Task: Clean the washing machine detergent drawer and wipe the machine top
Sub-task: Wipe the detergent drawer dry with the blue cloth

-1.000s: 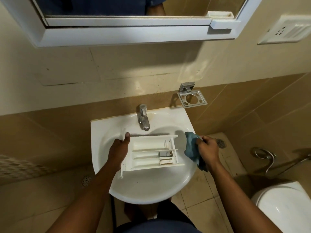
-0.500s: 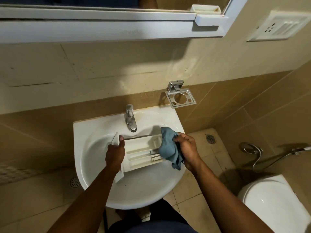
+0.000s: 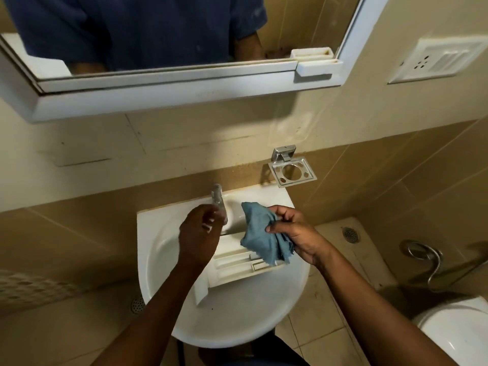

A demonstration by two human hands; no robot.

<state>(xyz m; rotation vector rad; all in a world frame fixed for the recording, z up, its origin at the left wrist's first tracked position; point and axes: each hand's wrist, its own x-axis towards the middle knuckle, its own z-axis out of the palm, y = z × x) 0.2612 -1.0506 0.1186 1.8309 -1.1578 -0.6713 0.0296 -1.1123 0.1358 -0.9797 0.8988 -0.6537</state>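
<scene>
The white detergent drawer (image 3: pixel 232 270) lies in the white sink (image 3: pixel 158 233), open side up, with neither hand on it. My left hand (image 3: pixel 196 233) hovers above its left end, close to the chrome tap (image 3: pixel 217 192). Its fingers are loosely curled, blurred, and hold nothing that I can see. My right hand (image 3: pixel 295 233) grips a bunched blue cloth (image 3: pixel 260 233), which hangs over the drawer's right end and hides that part. The washing machine is out of view.
A white mirror cabinet (image 3: pixel 169 99) juts out from the wall above the sink. A metal holder (image 3: pixel 291 171) is fixed to the wall, right of the tap. A toilet (image 3: pixel 456 334) stands at the lower right, with a hose hook (image 3: pixel 422 252) on the wall above it.
My left hand has let go of the drawer's left end and risen toward the tap. The drawer now rests in the sink. My right hand still holds the cloth over the drawer's right end.
</scene>
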